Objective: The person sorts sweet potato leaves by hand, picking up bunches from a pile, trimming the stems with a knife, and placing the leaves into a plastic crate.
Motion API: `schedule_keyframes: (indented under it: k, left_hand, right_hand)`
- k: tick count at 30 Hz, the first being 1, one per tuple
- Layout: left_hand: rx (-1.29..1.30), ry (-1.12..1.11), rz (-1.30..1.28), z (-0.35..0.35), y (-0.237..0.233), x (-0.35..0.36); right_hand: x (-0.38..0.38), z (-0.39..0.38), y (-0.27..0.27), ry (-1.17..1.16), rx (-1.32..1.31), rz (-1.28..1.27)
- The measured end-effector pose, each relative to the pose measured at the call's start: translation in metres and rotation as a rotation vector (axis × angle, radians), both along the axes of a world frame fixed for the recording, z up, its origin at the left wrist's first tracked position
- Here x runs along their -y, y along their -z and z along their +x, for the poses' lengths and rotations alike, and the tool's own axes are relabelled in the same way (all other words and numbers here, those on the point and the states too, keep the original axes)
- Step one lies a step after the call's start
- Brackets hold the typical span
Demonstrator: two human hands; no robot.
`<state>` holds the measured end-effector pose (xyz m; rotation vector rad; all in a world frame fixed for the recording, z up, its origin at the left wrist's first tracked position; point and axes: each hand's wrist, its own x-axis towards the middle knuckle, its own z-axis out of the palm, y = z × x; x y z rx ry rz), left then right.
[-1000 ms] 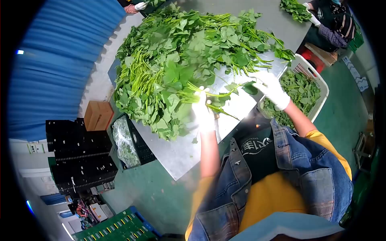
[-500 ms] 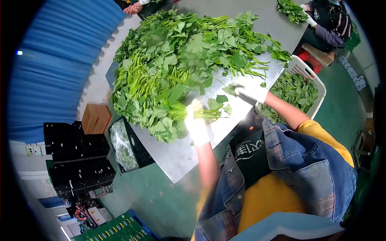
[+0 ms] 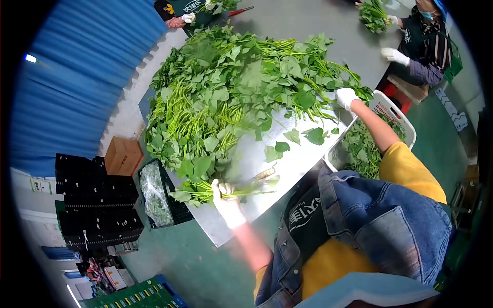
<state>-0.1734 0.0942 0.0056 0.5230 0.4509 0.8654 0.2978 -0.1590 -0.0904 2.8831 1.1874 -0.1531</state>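
My left hand (image 3: 226,205), in a white glove, is closed around a small bunch of leafy green stems (image 3: 200,193) near the table's front left edge. Its leaves point left and the cut stem ends stick out to the right. My right hand (image 3: 347,98), also gloved, is curled at the right end of the big pile of leafy greens (image 3: 221,97); what its fingers hold is hidden. Several loose leaves (image 3: 292,136) and a small tan cylindrical object (image 3: 265,173) lie on the metal table (image 3: 308,154) between my hands.
A white plastic basket (image 3: 408,131) with greens stands against the table on the right. Left are a dark crate with a clear bag (image 3: 155,192), a cardboard box (image 3: 123,155) and stacked black crates (image 3: 100,200). Two co-workers (image 3: 423,46) handle greens across the table.
My left hand has moved left and nearer to me with the bunch. My right hand has reached outward to the right end of the pile. The right-hand co-worker's hands have moved apart.
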Motion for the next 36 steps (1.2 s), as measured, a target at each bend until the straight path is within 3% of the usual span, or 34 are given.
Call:
schedule_keyframes:
  k: [1, 2, 3, 7, 9, 11, 13, 14, 15, 18, 19, 22, 23, 26, 29, 30, 33, 35, 36]
  left_hand:
    - [-0.002, -0.007, -0.001, 0.004, -0.001, 0.003]
    - [-0.105, -0.060, 0.006, 0.010, -0.003, 0.007]
    - [-0.207, -0.113, 0.015, 0.015, -0.004, 0.009]
    - [-0.220, -0.077, -0.072, 0.042, -0.009, 0.016]
    - [-0.200, -0.017, -0.034, 0.049, -0.005, 0.017]
    - [-0.390, 0.044, -0.013, 0.065, -0.016, 0.025]
    - [-0.407, 0.115, -0.006, 0.079, -0.020, 0.029]
    - [-0.374, 0.135, -0.017, 0.088, -0.021, 0.033]
    - [-0.340, 0.153, -0.028, 0.095, -0.020, 0.036]
    - [-0.286, 0.282, 0.045, 0.110, 0.021, 0.023]
    - [-0.537, 0.232, 0.068, 0.121, -0.004, 0.034]
    - [-0.445, 0.364, 0.105, 0.140, 0.018, 0.026]
    - [-0.653, 0.272, 0.587, 0.137, 0.023, 0.031]
    - [-0.694, 0.301, 0.453, 0.136, -0.023, 0.049]
    - [-0.531, 0.309, 0.348, 0.139, 0.003, 0.045]
    - [-0.736, 0.308, 0.690, 0.136, -0.010, 0.048]
    - [-0.598, 0.391, 0.589, 0.139, 0.001, 0.047]
    - [-0.698, 0.303, 0.578, 0.143, -0.002, 0.058]
    - [-0.624, 0.311, 0.474, 0.145, 0.011, 0.055]
  right_hand:
    - [0.002, -0.001, -0.012, -0.083, -0.176, 0.085]
    - [-0.002, -0.016, -0.041, 0.129, -0.678, 0.322]
    - [-0.002, -0.028, -0.063, 0.131, -1.138, 0.581]
    - [-0.008, -0.086, -0.118, -0.083, -1.380, 0.895]
    - [-0.018, -0.104, -0.115, -0.080, -1.258, 0.747]
    - [-0.025, -0.132, -0.107, -0.449, -0.834, 0.835]
    - [-0.032, -0.155, -0.107, -0.560, -0.747, 0.897]
    - [-0.037, -0.159, -0.094, -0.275, -1.117, 0.778]
    - [-0.037, -0.168, -0.091, -0.456, -0.790, 0.767]
    - [-0.043, -0.187, -0.094, -0.373, -0.845, 0.788]
    - [-0.045, -0.191, -0.092, -0.210, -0.990, 0.788]
    - [-0.042, -0.202, -0.091, -0.383, -0.901, 0.772]
    - [-0.042, -0.205, -0.094, -0.337, -0.961, 0.767]
    - [-0.040, -0.212, -0.092, -0.304, -0.980, 0.740]
    - [-0.036, -0.216, -0.106, -0.291, -1.053, 0.720]
    - [-0.036, -0.216, -0.106, -0.313, -1.016, 0.672]
    - [-0.034, -0.214, -0.101, -0.326, -1.039, 0.625]
    - [-0.033, -0.211, -0.096, -0.548, -0.803, 0.637]
    - [-0.035, -0.211, -0.099, -0.476, -0.956, 0.535]
